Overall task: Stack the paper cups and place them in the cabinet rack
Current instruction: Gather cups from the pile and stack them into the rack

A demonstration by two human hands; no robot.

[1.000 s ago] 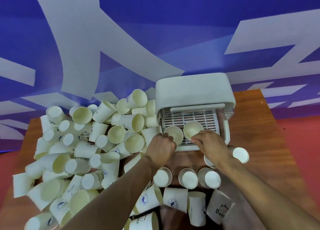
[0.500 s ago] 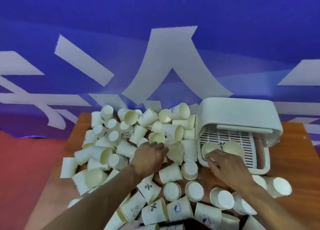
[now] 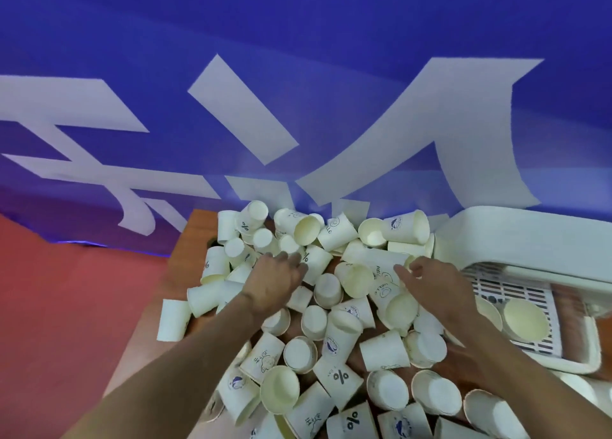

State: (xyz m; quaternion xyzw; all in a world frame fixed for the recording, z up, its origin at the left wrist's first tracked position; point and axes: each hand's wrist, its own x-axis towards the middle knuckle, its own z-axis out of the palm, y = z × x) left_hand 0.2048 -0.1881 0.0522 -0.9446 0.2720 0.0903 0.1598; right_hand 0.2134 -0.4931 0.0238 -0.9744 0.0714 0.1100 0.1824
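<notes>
**Bench heaped with loose cups, both grips released over the pile**

Head view. A brown wooden bench point(image 3: 183, 259) stands in front of a blue banner point(image 3: 298, 41) with big white strokes, and there is red floor point(image 3: 66, 306) to the left. Paper cups point(image 3: 328, 289) cover most of the bench in a jumble: some on their sides, some mouth down, some mouth up. A few carry a % mark or small blue prints.

The left grip point(image 3: 275, 283) is palm down over the left-centre of the heap, fingers straight, clasping nothing. Its tips are at a %-marked cup point(image 3: 316, 263) lying on its side; actual touch can't be told.

The right grip point(image 3: 433, 286) is over the right-centre of the heap, thumb and fingers loosely bent and apart, holding nothing. A side-lying cup point(image 3: 374, 258) is just ahead of its thumb.

A white cabinet point(image 3: 530, 240) sits at the bench's right end. Its slatted rack point(image 3: 490, 286) sticks out at the front, just right of the right grip. Two rack cups point(image 3: 525, 321) sit mouth up on the rack, one partly hidden by the right forearm. The frame is slightly blurred.
</notes>
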